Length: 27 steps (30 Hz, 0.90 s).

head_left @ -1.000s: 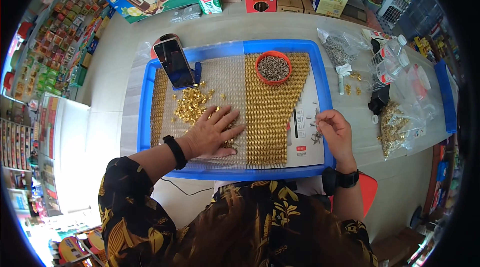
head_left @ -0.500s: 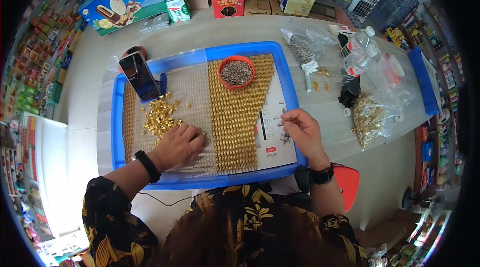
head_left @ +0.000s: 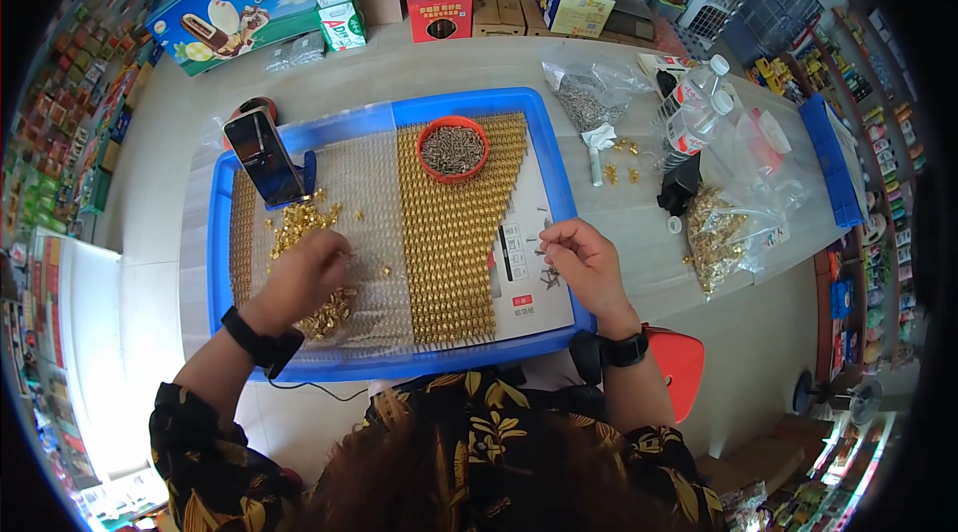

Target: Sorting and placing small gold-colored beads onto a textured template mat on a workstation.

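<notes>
My left hand (head_left: 302, 277) is over a loose pile of small shiny gold pieces (head_left: 329, 317), its fingers curled together; anything between them is hidden. Clear bubble wrap (head_left: 374, 233) lies under the pile. On the right, my right hand (head_left: 587, 263) has thumb and forefinger pinched together beside loose grey screws (head_left: 549, 276) on a white printed board (head_left: 539, 297). What the pinch holds, if anything, is too small to make out. Dense rows of gold pieces (head_left: 449, 243) cover the middle. A red bowl (head_left: 483, 159) full of screws stands on their far end.
A blue tray (head_left: 567, 208) surrounds the work. In its far left stands a phone (head_left: 261, 158) on a blue stand. To the right are a bag of screws (head_left: 589, 98), plastic bottles (head_left: 689, 133) and a bag of gold pieces (head_left: 718, 238). A red stool (head_left: 674, 372) stands beside the table.
My left hand has drawn back leftward from the bubble wrap and lifted over the gold pile. My right hand keeps its pinch near the screws. The whole view has shifted slightly.
</notes>
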Available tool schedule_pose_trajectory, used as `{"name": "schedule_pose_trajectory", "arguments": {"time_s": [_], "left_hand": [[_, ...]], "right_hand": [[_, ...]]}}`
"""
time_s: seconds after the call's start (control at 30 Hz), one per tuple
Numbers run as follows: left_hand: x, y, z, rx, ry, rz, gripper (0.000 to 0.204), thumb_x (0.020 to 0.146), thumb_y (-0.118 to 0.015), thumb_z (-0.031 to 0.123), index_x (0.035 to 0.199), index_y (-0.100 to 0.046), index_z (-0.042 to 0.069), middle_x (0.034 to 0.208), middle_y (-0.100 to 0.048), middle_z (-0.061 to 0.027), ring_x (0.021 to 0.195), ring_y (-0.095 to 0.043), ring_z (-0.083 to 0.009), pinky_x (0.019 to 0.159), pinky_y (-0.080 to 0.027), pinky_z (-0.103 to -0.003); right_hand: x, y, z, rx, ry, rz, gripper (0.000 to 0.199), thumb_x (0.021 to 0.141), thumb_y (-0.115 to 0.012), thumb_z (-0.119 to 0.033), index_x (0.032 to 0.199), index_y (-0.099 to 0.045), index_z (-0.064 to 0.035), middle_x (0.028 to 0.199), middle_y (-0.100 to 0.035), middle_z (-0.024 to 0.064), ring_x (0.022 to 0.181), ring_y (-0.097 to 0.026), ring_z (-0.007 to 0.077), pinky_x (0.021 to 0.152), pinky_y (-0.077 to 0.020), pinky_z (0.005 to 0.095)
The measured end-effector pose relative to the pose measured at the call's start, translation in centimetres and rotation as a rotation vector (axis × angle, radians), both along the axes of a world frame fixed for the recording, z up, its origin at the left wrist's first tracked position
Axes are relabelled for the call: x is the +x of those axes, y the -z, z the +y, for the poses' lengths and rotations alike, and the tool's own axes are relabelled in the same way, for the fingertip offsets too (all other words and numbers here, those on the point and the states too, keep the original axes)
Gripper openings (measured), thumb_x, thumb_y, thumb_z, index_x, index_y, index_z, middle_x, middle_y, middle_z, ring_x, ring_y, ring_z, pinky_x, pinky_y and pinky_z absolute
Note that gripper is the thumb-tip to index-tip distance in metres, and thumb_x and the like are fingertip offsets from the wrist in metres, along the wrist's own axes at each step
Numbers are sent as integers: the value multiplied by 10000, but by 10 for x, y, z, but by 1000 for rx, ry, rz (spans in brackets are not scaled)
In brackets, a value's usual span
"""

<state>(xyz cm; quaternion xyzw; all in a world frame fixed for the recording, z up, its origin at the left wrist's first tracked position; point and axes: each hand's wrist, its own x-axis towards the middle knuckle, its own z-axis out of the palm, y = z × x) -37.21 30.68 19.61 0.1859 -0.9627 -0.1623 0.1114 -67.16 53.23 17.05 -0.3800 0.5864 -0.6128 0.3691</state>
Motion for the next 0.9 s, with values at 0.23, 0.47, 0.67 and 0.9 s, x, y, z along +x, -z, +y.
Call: {"name": "schedule_pose_trajectory", "arguments": {"time_s": [0.23,0.47,0.67,0.9], "left_hand": [[4,-54,10,1753,-578,626,62,891,-531,127,928,-547,80,850,-543,-34,655,-493,-96,452,-384,-191],[-39,-54,46,2151,-370,920,129,876,-536,94,1003,-518,95,853,-520,-44,637,-465,-96,410,-334,-159],[-77,-33,54,2203,-349,903,153,866,-541,86,1012,-501,101,835,-511,-38,632,-460,-97,405,-334,-161],[-100,-3,58,2235,-239,770,130,863,-547,95,984,-498,99,789,-508,-18,629,-458,-89,419,-323,-167]], "right_hand": [[4,-1,1,28,-6,27,133,873,-516,10,992,-573,-7,891,-592,17,789,-537,52,718,-451,195],[6,-4,-3,43,7,25,132,860,-543,6,986,-583,-5,863,-602,7,765,-553,46,685,-451,181],[-2,-13,-7,83,6,-73,144,858,-544,-24,996,-586,-30,864,-603,19,734,-546,63,669,-451,203],[-9,-69,-18,44,88,-104,155,856,-567,-78,1006,-599,-52,876,-614,25,722,-562,84,653,-459,217]]}}
